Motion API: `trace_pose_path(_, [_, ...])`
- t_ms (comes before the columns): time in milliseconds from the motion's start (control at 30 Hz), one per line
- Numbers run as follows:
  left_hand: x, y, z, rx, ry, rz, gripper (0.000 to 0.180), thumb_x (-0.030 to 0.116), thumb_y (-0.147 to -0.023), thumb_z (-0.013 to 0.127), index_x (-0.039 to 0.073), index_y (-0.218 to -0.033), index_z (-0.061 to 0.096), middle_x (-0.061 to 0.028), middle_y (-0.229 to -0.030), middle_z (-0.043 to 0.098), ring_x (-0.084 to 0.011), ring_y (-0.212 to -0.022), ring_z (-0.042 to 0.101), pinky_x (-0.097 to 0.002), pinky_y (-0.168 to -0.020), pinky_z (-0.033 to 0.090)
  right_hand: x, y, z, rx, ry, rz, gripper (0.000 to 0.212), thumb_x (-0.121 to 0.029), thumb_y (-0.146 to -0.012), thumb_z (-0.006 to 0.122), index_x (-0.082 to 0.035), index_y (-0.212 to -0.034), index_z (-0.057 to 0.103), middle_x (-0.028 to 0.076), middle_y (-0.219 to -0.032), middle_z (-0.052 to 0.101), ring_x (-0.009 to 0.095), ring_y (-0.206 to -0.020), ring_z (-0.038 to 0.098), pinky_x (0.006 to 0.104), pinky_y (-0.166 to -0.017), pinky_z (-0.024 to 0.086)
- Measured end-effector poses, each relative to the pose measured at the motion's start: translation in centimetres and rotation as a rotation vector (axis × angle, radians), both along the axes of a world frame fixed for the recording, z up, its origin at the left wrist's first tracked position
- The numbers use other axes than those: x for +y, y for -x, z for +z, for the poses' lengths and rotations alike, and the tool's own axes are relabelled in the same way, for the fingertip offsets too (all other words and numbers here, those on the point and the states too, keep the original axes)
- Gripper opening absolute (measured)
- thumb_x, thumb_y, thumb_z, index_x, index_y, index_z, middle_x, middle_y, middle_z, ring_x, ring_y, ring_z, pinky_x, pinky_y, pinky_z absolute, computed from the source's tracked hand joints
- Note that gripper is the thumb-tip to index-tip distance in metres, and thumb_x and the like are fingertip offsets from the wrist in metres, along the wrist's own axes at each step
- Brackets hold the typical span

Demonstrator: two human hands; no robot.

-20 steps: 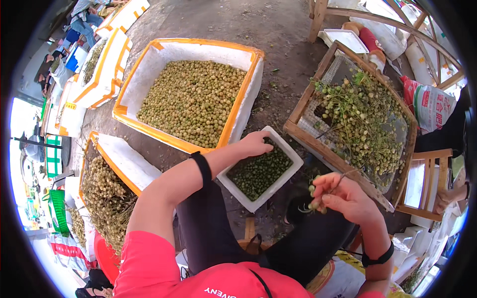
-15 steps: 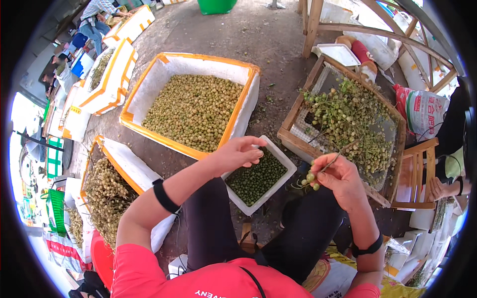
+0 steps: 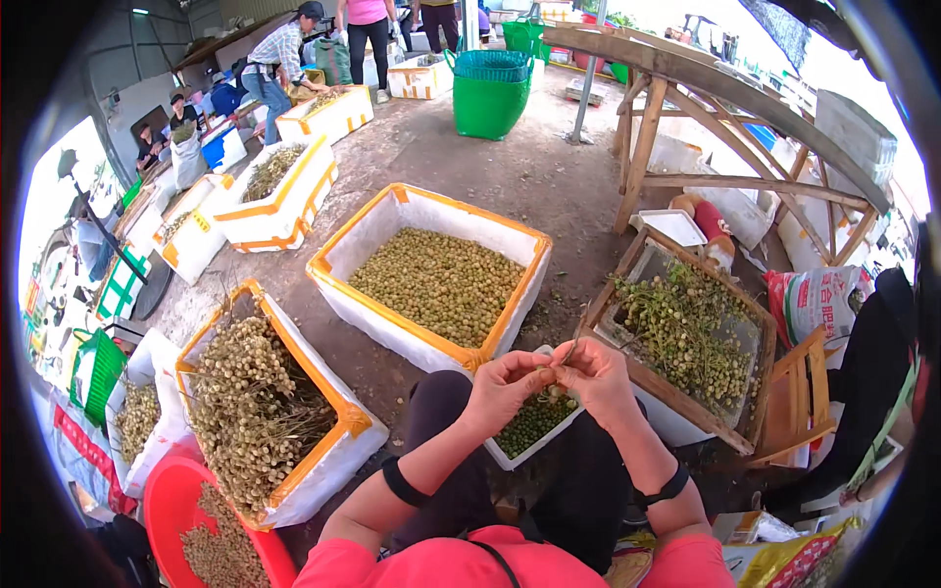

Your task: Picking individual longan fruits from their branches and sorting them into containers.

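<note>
Both hands meet in front of me above a small white foam box (image 3: 503,458) of dark green round fruits (image 3: 527,427). My right hand (image 3: 605,382) pinches a thin stemmed sprig of small round pale-green fruits (image 3: 555,393). Against it, the thumb and fingers of my left hand (image 3: 502,392) are closed in a pinch on the same sprig. Fingers partly hide the sprig. Just beyond is a large white foam box with an orange rim (image 3: 377,336), holding many pale yellow-green fruits (image 3: 439,284).
At right, a wood-framed mesh screen (image 3: 676,412) bears fruiting sprigs (image 3: 686,333). Dried bunches (image 3: 250,392) fill a foam box at left, near a red tub (image 3: 167,519). A wooden chair (image 3: 799,402), a wooden table (image 3: 686,73), a green basket (image 3: 490,103) and other people stand around.
My left hand has come over to meet my right, and both now pinch the sprig, which my right hand alone held before. The view has tilted up, showing more of the background.
</note>
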State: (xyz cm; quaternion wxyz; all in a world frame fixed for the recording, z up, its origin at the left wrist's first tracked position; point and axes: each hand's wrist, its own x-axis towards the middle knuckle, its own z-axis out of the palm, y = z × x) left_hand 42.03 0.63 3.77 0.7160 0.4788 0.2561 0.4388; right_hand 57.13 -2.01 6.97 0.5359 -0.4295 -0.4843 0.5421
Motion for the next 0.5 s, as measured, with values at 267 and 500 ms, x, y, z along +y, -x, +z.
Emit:
trace_pose_path(267, [1.9, 3.1, -2.7, -0.374, 0.308, -0.060, 0.016, 0.007, -0.084, 0.049, 0.002, -0.098, 0.055, -0.0066, -0.088, 0.058, -0.0121, -0.077, 0.056, -0.0225, -0.070, 0.046, 2.0, 2.2, -0.3, -0.026, 0.094, -0.075, 0.010, 0.005, -0.077, 0.055, -0.002, -0.083, 0.051, 0.004, -0.075, 0.056, 0.011, -0.067, 0.057, 0.0212, -0.054, 0.045])
trace_pose_path(500, [1.5, 3.4, -4.0, -0.075, 0.301, 0.000, 0.018, 0.020, -0.081, 0.058, 0.007, -0.089, 0.050, 0.0000, -0.080, 0.055, -0.0063, -0.069, 0.051, -0.0185, -0.058, 0.040, 3.1, 5.2, -3.5, -0.511, -0.074, -0.227, 0.012, 0.009, -0.076, 0.050, 0.003, -0.086, 0.051, 0.002, -0.073, 0.053, 0.007, -0.069, 0.053, 0.0186, -0.064, 0.043])
